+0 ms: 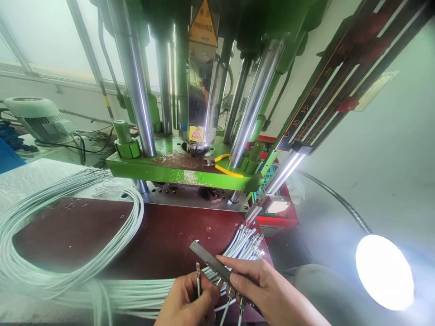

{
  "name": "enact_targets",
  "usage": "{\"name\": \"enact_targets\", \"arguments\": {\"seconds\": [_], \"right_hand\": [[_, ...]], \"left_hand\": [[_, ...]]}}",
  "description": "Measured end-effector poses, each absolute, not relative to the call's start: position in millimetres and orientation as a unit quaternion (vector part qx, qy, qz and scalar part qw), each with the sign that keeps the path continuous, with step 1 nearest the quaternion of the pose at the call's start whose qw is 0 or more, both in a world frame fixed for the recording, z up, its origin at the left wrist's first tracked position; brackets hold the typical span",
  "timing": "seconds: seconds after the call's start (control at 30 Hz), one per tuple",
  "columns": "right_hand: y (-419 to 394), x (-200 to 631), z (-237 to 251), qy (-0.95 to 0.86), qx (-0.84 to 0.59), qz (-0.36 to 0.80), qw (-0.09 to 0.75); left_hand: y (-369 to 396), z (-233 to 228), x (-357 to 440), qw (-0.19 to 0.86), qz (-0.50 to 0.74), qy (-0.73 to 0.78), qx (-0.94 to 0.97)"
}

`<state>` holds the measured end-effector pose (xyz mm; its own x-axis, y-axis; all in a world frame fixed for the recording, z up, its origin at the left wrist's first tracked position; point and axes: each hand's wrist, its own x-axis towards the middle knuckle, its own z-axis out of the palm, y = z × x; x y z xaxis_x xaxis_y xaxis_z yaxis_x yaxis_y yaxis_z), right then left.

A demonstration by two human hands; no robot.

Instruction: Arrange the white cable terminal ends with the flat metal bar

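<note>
My right hand (254, 285) is closed on a flat grey metal bar (209, 257), which slants across the lower middle. Several white cables (227, 310) with metal ends hang from the bar's lower edge. Close to the bar's left side, my left hand (190, 299) pinches a white cable with a metal terminal (198, 269) standing up from the fingers. Behind both hands lies a bundle of white cables (234, 244), its metal-tipped ends fanned out at the right of the dark red table (176, 231).
A large coil of white cable (134, 226) covers the table's left. Behind stands a green press (163, 172) with yellow-handled pliers (226, 171) on its plate. A bright lamp (384, 271) is at the right, near a red crate (282, 217). A motor (37, 117) sits at far left.
</note>
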<state>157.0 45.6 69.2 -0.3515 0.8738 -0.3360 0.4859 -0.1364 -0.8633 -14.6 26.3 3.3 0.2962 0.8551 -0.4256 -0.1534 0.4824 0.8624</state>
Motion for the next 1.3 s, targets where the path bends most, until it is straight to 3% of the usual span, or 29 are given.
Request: {"name": "enact_targets", "arguments": {"seconds": [0.6,0.8,0.97,1.3], "right_hand": [[49,161,66,-0.649,-0.515,0.526,0.191],[53,172,68,-0.637,-0.485,0.558,0.219],[54,174,73,-0.646,-0.503,0.535,0.21],[54,168,77,-0.649,-0.518,0.526,0.181]], "left_hand": [[33,7,-14,0.707,0.367,0.466,0.387],[31,16,-19,0.713,0.428,0.483,0.274],[33,18,-23,0.69,0.382,0.453,0.417],[32,10,-22,0.684,0.36,0.464,0.433]]}}
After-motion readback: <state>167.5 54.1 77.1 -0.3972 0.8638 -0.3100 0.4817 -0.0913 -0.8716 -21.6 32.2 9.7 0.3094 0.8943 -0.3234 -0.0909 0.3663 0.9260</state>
